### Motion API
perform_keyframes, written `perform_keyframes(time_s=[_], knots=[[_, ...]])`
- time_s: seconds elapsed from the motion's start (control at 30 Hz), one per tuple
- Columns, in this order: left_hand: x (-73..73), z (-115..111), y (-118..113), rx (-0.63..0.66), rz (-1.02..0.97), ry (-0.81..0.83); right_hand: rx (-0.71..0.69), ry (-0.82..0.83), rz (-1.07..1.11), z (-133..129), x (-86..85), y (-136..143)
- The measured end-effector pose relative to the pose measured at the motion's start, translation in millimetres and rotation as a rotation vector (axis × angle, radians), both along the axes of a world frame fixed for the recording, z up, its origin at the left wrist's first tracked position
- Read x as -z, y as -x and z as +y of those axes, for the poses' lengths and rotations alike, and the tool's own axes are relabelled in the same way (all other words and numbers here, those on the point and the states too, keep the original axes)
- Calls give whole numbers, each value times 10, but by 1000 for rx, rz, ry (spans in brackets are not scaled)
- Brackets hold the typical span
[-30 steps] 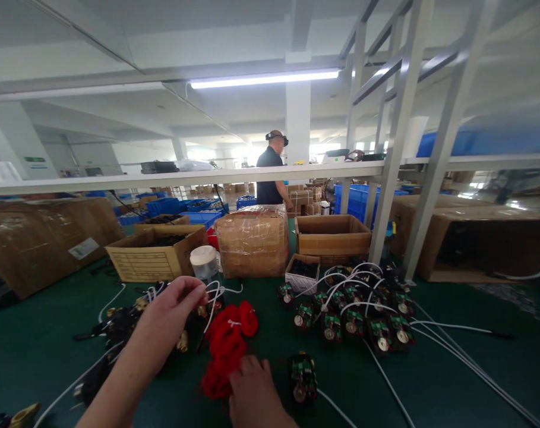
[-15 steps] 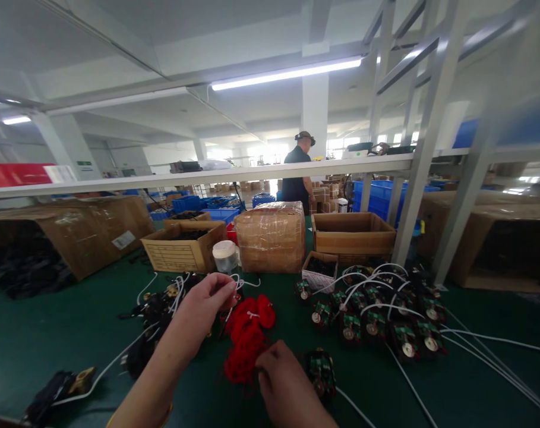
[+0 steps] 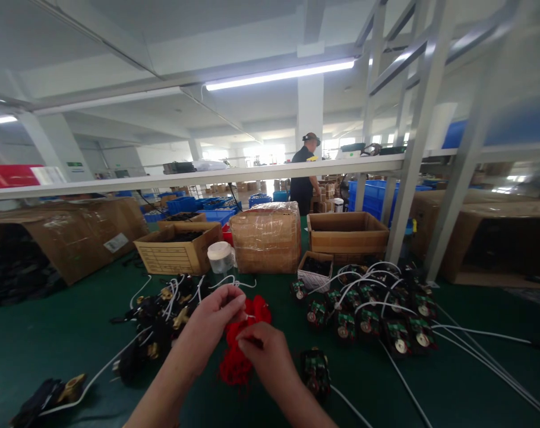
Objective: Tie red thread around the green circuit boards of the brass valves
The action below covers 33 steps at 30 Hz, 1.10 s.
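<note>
The red bundle point(image 3: 236, 362) lies around the middle of the green work surface point(image 3: 368, 380), towards its near edge, with a white tie point(image 3: 250, 317) across its upper part. Both hands are over it and hide some of it. The left hand point(image 3: 211, 312) is at the bundle's upper left, its thumb and fingertips drawn together in a pinch. The right hand point(image 3: 267, 353) comes in from the lower right, with thumb and forefinger pinched together over the bundle's middle. Whether either pinch holds a thin strand, I cannot tell.

Right of the right hand, near the near edge, sits a single circuit-board unit point(image 3: 315, 371) with a white cable. A cluster of similar units point(image 3: 368, 321) with looping white cables spreads over the right half of the surface. On the left half is a heap of black and brass parts point(image 3: 149, 333); one more black and brass piece point(image 3: 49, 398) lies apart, towards the near left corner.

Along the far edge stand an open carton point(image 3: 174, 252), a white-lidded jar point(image 3: 220, 257), a taped carton point(image 3: 266, 241) and a wide open box point(image 3: 347, 235), with a small patterned box point(image 3: 314, 279) of black parts in front of the last. A white shelf point(image 3: 234, 176) runs above, and beyond it stands a person point(image 3: 302, 178) in dark clothing
</note>
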<state>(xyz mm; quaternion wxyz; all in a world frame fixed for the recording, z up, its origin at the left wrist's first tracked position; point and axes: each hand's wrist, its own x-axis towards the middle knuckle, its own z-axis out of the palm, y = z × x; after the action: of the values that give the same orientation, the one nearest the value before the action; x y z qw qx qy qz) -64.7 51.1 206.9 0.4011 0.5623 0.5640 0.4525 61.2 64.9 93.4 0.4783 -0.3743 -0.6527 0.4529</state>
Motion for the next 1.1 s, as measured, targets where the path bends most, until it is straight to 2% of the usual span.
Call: perform_keyframes(time_s=[0.13,0.27,0.37,0.53,0.6,0.7,0.8,0.87,0.97,1.1], knots=[[-54,51,140,-114,-59,-32,13,-7,-178,-45,108,-13],[-111,89,298,-221,-174,-47,18,-14,-537,-50,124,0],[-130,54,309,-189,-124,-31,38,-33,-698,-36,25,17],[-176,-91,151,-76,152,-3,92,-132,-920,-60,-130,-161],[-185,-145,88,-54,222,-5,108,-146,-829,-62,-154,-317],[-170,-199,15,4,236,-10,85,-120,-406,-58,-202,-556],[-140,-220,-63,59,227,-9,-52,-35,31,-91,-287,-710],[-119,-223,-127,72,231,0,-144,20,187,-141,-339,-749],[-72,-229,-218,108,209,21,-184,17,259,-213,-367,-744],[44,-256,-307,190,173,38,-87,2,166,-258,-333,-760]])
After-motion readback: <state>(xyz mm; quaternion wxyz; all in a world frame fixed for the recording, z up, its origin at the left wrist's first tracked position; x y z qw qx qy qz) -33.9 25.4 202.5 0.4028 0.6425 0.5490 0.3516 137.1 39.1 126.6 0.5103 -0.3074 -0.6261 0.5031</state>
